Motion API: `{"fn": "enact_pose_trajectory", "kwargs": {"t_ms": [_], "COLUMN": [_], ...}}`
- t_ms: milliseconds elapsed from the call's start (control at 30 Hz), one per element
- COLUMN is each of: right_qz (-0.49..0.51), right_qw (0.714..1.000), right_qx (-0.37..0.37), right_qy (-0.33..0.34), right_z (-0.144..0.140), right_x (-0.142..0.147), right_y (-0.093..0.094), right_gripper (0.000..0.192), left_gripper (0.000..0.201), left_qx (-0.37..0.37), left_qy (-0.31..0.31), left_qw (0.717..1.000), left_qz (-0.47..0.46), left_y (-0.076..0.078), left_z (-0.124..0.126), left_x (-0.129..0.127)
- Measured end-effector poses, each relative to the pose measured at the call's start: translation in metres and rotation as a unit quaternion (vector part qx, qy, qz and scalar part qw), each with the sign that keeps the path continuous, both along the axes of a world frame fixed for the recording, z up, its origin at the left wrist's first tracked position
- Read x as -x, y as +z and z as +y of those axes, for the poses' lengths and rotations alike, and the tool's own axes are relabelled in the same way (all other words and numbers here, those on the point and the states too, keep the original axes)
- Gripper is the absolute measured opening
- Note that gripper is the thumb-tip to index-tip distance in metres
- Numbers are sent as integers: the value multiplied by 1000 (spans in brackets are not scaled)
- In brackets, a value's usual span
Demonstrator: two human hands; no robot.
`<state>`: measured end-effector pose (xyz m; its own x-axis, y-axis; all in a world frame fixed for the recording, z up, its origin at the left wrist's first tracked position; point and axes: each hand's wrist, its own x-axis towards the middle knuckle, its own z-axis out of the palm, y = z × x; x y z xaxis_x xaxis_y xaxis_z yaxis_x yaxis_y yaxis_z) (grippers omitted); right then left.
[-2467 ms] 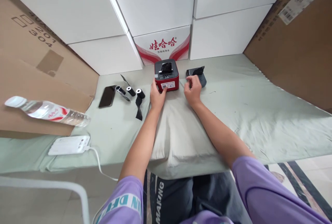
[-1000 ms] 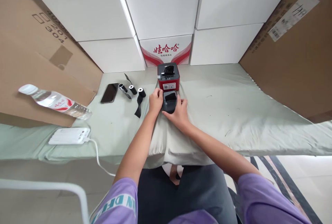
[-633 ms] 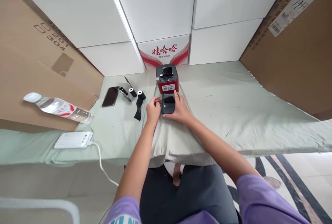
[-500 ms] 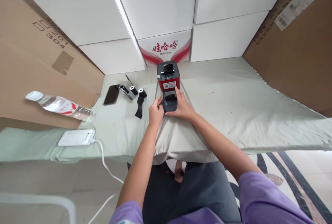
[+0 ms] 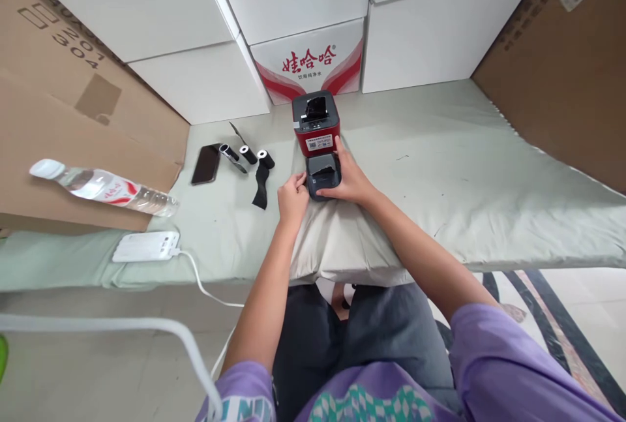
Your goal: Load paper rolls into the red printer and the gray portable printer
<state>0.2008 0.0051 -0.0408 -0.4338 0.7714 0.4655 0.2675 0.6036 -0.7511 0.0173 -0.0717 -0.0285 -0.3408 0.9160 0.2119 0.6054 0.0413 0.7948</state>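
Observation:
A small dark grey printer point(image 5: 323, 175) lies on a pale green pillow point(image 5: 337, 239) right in front of a red and black label printer point(image 5: 315, 123). My right hand point(image 5: 351, 180) wraps the grey printer's right side and holds it. At its left edge, my left hand point(image 5: 292, 195) touches it with the fingertips. Left of the hands lie three small black rolls point(image 5: 248, 154) and a loose black strip point(image 5: 260, 191).
A black phone point(image 5: 205, 164) lies at the far left of the green sheet point(image 5: 440, 167). A water bottle point(image 5: 100, 188) rests on brown cardboard point(image 5: 73, 115). A white power bank point(image 5: 145, 246) with a cable sits near the front edge. White boxes point(image 5: 293, 11) stand behind.
My right hand brought the grey printer from the right of the red printer to in front of it. My left hand left the red printer and now touches the grey one.

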Motion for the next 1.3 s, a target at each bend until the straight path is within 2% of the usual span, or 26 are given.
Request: {"fn": "enact_pose_trajectory", "kwargs": {"t_ms": [167,333,567,767,1000,1167,1300], "right_qz": [-9,-14,-21,-4,46,46,44], "right_qw": [1000,999,1000,1000,997,995,994], "right_qx": [-7,-26,-18,-12,55,77,89], "right_qy": [-15,-29,-9,3,41,52,46], "right_z": [-3,-4,4,5,-1,0,3], "right_x": [3,3,0,-1,0,-2,-5], "right_y": [3,-3,-14,-13,-7,-7,-7], "right_gripper": [146,146,152,147,145,143,141], "left_gripper": [45,49,48,48,40,33,33], "left_qx": [4,2,-3,-11,-98,-189,-227], "left_qy": [-2,-5,-1,6,76,17,-9], "left_qw": [1000,999,999,999,991,978,970], "left_qz": [24,38,43,44,41,87,88], "left_y": [-3,-6,-6,-6,-3,-4,-4], "left_z": [0,-2,-3,-4,-11,-9,-9], "left_x": [1,-3,-6,-6,-5,0,4]}}
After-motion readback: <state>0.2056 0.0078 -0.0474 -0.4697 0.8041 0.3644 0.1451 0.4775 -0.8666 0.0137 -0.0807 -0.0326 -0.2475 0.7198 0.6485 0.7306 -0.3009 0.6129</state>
